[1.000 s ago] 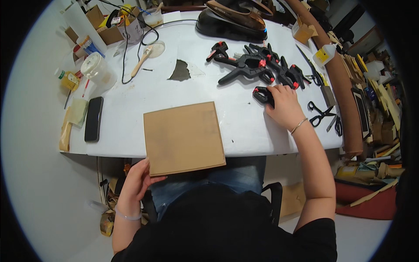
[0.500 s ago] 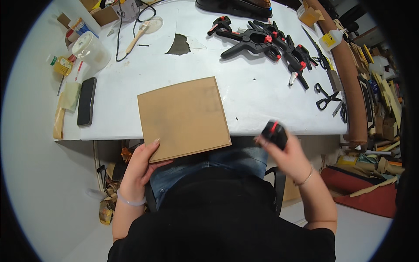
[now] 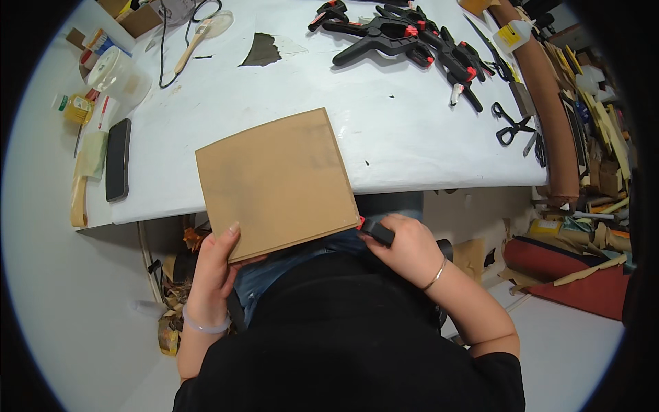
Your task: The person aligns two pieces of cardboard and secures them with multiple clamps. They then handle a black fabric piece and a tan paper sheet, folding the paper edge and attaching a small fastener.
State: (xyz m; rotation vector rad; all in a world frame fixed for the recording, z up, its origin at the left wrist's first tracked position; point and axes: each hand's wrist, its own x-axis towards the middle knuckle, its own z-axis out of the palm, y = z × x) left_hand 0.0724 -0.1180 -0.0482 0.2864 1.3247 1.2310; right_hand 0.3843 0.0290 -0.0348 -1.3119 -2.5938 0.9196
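At the far left edge of the white table [image 3: 226, 117] sit the packages: a small yellow bottle with a green cap [image 3: 77, 108], a clear round plastic tub [image 3: 117, 71] behind it, and a brown cardboard box [image 3: 130, 15] at the back corner. Just in front lie a black phone [image 3: 117, 159], face down with its long side running away from the person, and a pale wooden strip [image 3: 79, 199] at the table's front corner.

The left hand [image 3: 214, 273] holds the near left corner of a square brown board [image 3: 276, 181], fingers on top and thumb tucked beneath. The board rests partly on the table and overhangs the front edge toward the person's lap, turned a little so its right side runs away and slightly leftward.

The right hand [image 3: 406, 246] is closed around a black spring clamp [image 3: 376, 231] with a red tip. The clamp lies just beside the board's near right corner, its long axis pointing left toward that corner, so the right hand is the nearer one there. Whether its jaws have closed on the board cannot be told.

Farther right, a pile of black clamps with red tips [image 3: 412, 41] lies at the back of the table, then black scissors [image 3: 511, 127], a white bottle with a yellow label [image 3: 513, 34], and a long brown roll [image 3: 546, 96] along the right edge.
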